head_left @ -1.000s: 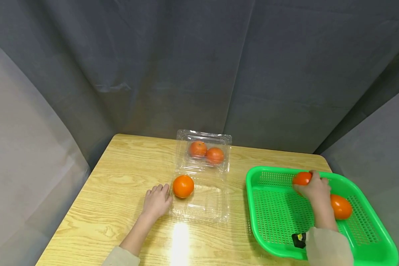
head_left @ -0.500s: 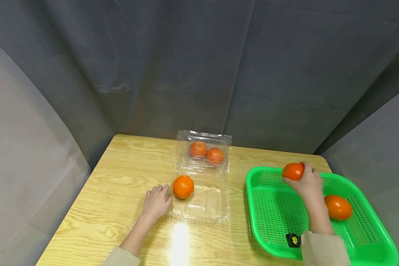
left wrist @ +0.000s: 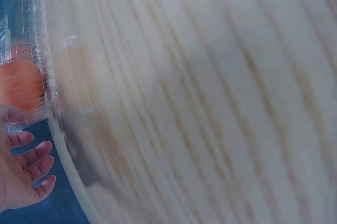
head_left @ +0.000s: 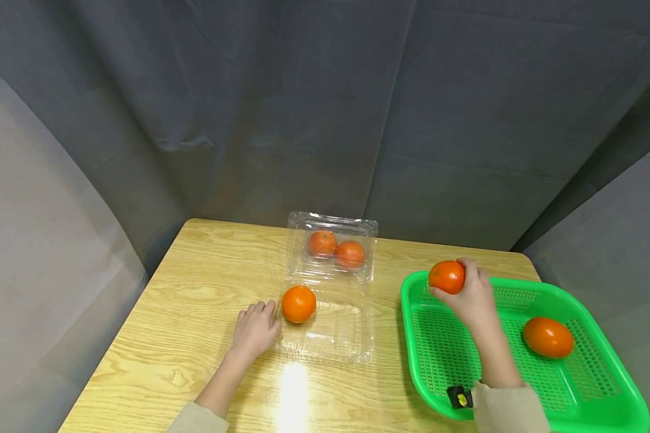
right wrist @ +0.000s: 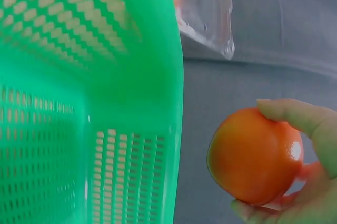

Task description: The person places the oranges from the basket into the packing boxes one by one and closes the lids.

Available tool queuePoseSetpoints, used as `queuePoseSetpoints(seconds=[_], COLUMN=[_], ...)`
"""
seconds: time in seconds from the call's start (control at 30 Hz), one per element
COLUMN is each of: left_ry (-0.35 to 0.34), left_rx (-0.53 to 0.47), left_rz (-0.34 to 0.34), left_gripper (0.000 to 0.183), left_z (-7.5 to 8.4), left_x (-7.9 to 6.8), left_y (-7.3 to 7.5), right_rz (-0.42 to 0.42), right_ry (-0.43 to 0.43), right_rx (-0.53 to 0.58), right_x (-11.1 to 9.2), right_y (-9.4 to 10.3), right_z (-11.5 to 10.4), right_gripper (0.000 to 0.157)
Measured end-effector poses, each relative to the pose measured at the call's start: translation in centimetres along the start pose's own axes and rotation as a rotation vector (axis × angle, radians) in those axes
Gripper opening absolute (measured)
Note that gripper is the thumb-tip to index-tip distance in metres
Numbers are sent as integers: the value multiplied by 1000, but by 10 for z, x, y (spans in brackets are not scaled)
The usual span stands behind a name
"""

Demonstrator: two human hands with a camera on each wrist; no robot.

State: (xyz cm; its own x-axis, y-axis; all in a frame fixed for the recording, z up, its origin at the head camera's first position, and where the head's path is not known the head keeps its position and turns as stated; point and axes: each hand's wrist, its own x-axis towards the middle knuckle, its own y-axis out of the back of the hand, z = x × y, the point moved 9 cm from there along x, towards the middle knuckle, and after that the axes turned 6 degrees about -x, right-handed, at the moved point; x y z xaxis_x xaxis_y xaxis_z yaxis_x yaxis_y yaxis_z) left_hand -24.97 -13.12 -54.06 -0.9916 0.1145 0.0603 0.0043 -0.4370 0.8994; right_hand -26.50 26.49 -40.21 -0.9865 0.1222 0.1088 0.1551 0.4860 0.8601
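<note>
The held fruit (head_left: 446, 277) is at the far left corner of the green basket (head_left: 444, 343), pinched in the right hand (head_left: 473, 299); a light, even grip suits its smooth skin, with height enough to clear the rim; another fruit (head_left: 548, 338) sits in the basket; the clear box (head_left: 338, 337) lies open, one fruit (head_left: 298, 304) in its near half, two (head_left: 322, 243) showing through the far half; the left hand (head_left: 253, 328), loose and holding nothing, lies beside that box.

Tabletop (head_left: 388, 307) gap between basket (head_left: 444, 337), clamshell (head_left: 336, 319); fruit (head_left: 298, 304) blocks clamshell's left side
</note>
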Motion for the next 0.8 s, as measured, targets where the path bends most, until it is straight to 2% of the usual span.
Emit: queuePoseSetpoints(seconds=[0.2, 0.8], left_ry=[4, 12], left_rx=[-5, -15], left_rz=[-2, -7], left_gripper=[34, 37], left_z=[0, 0], left_x=[0, 0], left_y=[0, 0], right_rz=[4, -44], right_ry=[64, 173], right_rx=[34, 68], right_x=[-6, -19], right_y=[-12, -45], right_z=[-18, -66], right_gripper=[76, 76])
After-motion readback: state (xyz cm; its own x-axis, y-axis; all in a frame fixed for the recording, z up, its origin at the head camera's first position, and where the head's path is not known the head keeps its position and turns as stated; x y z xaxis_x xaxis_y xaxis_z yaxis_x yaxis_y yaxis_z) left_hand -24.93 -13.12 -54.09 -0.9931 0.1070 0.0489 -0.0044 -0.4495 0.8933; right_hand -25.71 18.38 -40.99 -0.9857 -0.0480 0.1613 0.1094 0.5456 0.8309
